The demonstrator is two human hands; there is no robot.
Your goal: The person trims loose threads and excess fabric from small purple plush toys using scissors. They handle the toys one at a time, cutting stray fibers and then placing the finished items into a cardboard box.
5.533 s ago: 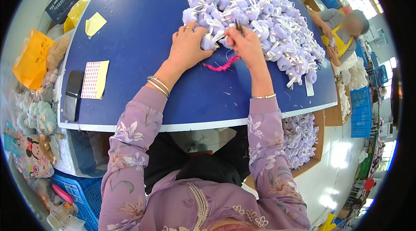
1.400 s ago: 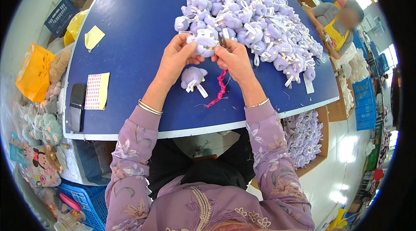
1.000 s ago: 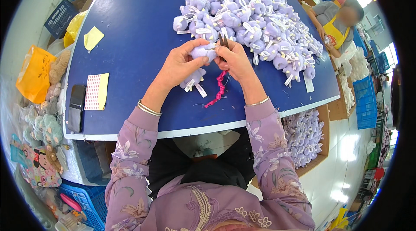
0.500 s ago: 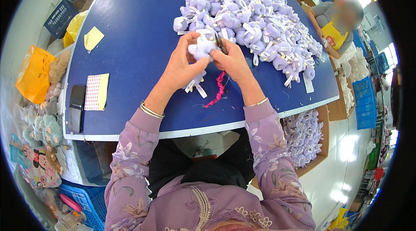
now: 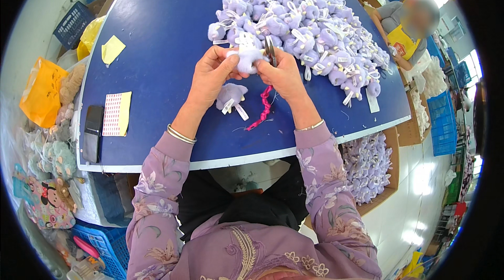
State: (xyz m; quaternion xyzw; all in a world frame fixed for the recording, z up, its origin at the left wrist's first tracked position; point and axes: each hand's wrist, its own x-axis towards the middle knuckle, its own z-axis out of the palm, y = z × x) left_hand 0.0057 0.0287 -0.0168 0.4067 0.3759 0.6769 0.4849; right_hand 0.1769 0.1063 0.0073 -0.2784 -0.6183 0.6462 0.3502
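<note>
A small lilac plush toy (image 5: 247, 62) with a white label is held up between my two hands over the blue table. My left hand (image 5: 214, 72) pinches its left side with closed fingers. The fingers of my right hand (image 5: 283, 74) are closed around dark thread snips (image 5: 270, 51), blades pointing away from me, while thumb and fingertips press the toy's right side. A braided pink cord (image 5: 265, 102) hangs below my right hand onto the table. Another lilac plush toy (image 5: 231, 96) with white tags lies just below my left hand.
A large heap of lilac plush toys (image 5: 294, 23) covers the table's far right. On the left lie a phone (image 5: 93, 133), a sticker sheet (image 5: 115, 113) and a yellow note (image 5: 112, 50). A box of plush toys (image 5: 367, 167) stands below right. A co-worker (image 5: 407, 33) sits at far right.
The plush toy in my hands has turned and shifted slightly. My left hand has moved a little left and lower, uncovering more of the toy lying on the table.
</note>
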